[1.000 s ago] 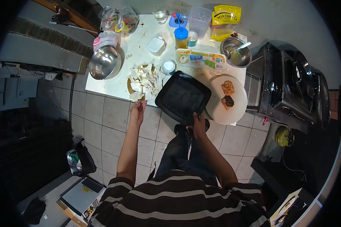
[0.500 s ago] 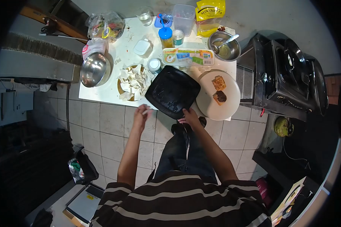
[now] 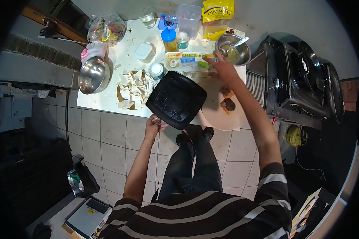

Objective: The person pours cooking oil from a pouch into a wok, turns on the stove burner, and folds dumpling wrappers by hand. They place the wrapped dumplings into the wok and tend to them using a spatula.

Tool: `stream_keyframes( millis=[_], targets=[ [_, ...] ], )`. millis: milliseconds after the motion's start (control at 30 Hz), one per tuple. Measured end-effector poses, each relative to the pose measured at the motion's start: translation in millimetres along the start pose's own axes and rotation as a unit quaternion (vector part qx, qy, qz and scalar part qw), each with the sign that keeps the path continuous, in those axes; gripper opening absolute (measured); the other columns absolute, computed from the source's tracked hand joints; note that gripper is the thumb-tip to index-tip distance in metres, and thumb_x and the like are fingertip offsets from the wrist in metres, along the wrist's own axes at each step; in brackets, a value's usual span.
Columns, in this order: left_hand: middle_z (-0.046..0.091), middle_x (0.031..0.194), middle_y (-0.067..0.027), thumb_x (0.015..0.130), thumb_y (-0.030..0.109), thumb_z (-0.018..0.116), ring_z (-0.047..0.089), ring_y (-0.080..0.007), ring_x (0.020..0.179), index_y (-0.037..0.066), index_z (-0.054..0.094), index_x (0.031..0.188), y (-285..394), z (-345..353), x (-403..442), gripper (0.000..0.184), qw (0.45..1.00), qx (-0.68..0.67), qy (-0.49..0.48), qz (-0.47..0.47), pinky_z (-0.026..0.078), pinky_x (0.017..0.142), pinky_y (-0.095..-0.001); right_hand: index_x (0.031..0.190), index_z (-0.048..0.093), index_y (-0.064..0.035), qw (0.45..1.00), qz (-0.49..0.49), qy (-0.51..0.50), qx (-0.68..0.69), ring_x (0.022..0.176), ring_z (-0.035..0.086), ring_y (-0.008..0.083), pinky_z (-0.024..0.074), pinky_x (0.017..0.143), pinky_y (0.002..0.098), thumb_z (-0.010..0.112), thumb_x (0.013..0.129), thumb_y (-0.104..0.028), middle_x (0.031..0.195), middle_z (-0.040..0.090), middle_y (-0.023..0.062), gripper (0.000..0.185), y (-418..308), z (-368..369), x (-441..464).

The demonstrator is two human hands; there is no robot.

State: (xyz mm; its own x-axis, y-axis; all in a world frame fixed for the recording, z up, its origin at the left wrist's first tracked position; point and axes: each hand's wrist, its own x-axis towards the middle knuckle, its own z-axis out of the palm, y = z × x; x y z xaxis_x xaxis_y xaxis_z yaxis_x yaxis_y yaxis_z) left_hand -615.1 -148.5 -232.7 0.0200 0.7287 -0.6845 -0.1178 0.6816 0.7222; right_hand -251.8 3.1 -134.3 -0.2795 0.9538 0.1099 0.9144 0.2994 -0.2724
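Note:
A square black tray (image 3: 176, 99) sits at the table's front edge, its surface spotted with shiny drops. My left hand (image 3: 154, 126) is at the tray's lower left edge, fingers bent; what they grip is hard to make out. My right hand (image 3: 223, 71) is raised over the seasoning box (image 3: 191, 61) and the rim of the round plate, fingers apart with nothing in them. Two browned food pieces (image 3: 227, 105) lie on the pale plate (image 3: 219, 118). Crumpled pale wrappers (image 3: 135, 88) are heaped left of the tray.
A steel bowl with a spoon (image 3: 243, 51) stands behind my right hand. Another steel bowl (image 3: 94, 75) is at the left. A blue-lidded cup (image 3: 168, 40), clear container (image 3: 188, 20) and yellow pouch (image 3: 217, 18) line the back. A black stove (image 3: 295, 83) stands right.
My right hand has let go of the tray's front corner and moved up and right over the seasoning box. My left hand has come to the tray's lower left edge.

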Motion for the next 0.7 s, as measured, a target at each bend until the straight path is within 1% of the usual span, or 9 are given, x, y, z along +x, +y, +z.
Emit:
stream_keyframes(
  millis=[67,100,233,333,433,533,600,633,700],
  targets=[
    [0.065,0.094,-0.0144,0.098,0.004,0.045,0.071,-0.0252,0.076,0.004,0.046,0.108,1,-3,3,0.010,0.999,0.036,-0.013,0.011,0.056,0.059,-0.0256,0.138,0.045,-0.0360,0.995,0.001,-0.069,-0.070,0.115,0.052,0.0449,0.0505,0.092,0.0495,0.073,0.080,-0.032,0.141,0.037,0.0108,0.065,8,2,11],
    [0.065,0.094,-0.0144,0.098,0.004,0.045,0.071,-0.0252,0.076,0.004,0.046,0.108,2,-3,3,0.010,0.999,0.037,-0.010,0.011,0.056,0.059,-0.0256,0.138,0.044,-0.0389,0.995,0.007,-0.073,-0.069,0.116,0.051,0.0464,0.0511,0.092,0.0511,0.073,0.080,-0.034,0.140,0.038,0.0089,0.065,10,1,15],
    [0.065,0.092,-0.0150,0.098,0.003,0.047,0.072,-0.0269,0.076,0.003,0.047,0.103,-1,7,1,0.006,1.000,0.019,0.012,0.015,0.057,0.059,-0.0269,0.138,0.044,-0.0378,0.991,0.025,-0.118,-0.065,0.116,0.052,0.0469,0.0517,0.091,0.0499,0.073,0.080,-0.035,0.141,0.038,0.0098,0.065,8,7,20],
    [0.065,0.090,-0.0146,0.097,0.003,0.047,0.072,-0.0271,0.076,0.002,0.047,0.103,-2,15,2,0.005,1.000,0.009,0.018,0.018,0.057,0.058,-0.0270,0.138,0.045,-0.0368,0.995,0.022,-0.067,-0.071,0.115,0.053,0.0456,0.0526,0.089,0.0492,0.072,0.080,-0.036,0.137,0.042,0.0104,0.064,7,9,21],
    [0.065,0.090,-0.0141,0.098,0.004,0.047,0.072,-0.0265,0.076,0.002,0.047,0.103,-3,18,1,0.006,1.000,0.010,0.022,0.019,0.056,0.058,-0.0265,0.137,0.046,-0.0328,0.993,0.067,-0.080,-0.060,0.114,0.054,0.0445,0.0528,0.087,0.0490,0.072,0.081,-0.034,0.132,0.046,0.0111,0.062,1,15,25],
    [0.065,0.090,-0.0132,0.099,0.006,0.047,0.072,-0.0255,0.076,0.003,0.047,0.103,-4,20,1,0.006,1.000,0.013,0.023,0.015,0.055,0.058,-0.0260,0.135,0.048,-0.0269,0.993,0.093,-0.029,-0.060,0.113,0.056,0.0422,0.0532,0.086,0.0483,0.072,0.081,-0.030,0.129,0.048,0.0114,0.059,-4,20,23],
    [0.065,0.090,-0.0125,0.099,0.007,0.047,0.071,-0.0249,0.075,0.003,0.047,0.103,-6,20,0,0.006,0.999,0.012,0.030,0.013,0.055,0.058,-0.0257,0.134,0.049,-0.0201,0.991,0.069,0.082,-0.077,0.107,0.058,0.0403,0.0532,0.084,0.0460,0.069,0.083,-0.023,0.128,0.048,0.0145,0.055,-13,21,12],
    [0.065,0.090,-0.0114,0.098,0.009,0.050,0.070,-0.0224,0.074,0.004,0.048,0.102,-7,20,0,0.007,0.999,0.003,0.035,0.011,0.054,0.057,-0.0254,0.134,0.049,-0.0201,0.991,0.067,0.083,-0.077,0.107,0.058,0.0403,0.0532,0.084,0.0460,0.069,0.083,-0.023,0.128,0.048,0.0145,0.055,-23,16,3],
    [0.065,0.090,-0.0103,0.098,0.011,0.052,0.069,-0.0199,0.072,0.005,0.049,0.101,-6,23,2,0.008,0.999,-0.010,0.040,0.013,0.052,0.057,-0.0251,0.131,0.050,-0.0127,0.991,0.059,0.116,0.037,0.104,0.057,0.0398,0.0503,0.086,0.0465,0.066,0.083,-0.015,0.124,0.048,0.0186,0.050,-47,2,-27]
  ],
)
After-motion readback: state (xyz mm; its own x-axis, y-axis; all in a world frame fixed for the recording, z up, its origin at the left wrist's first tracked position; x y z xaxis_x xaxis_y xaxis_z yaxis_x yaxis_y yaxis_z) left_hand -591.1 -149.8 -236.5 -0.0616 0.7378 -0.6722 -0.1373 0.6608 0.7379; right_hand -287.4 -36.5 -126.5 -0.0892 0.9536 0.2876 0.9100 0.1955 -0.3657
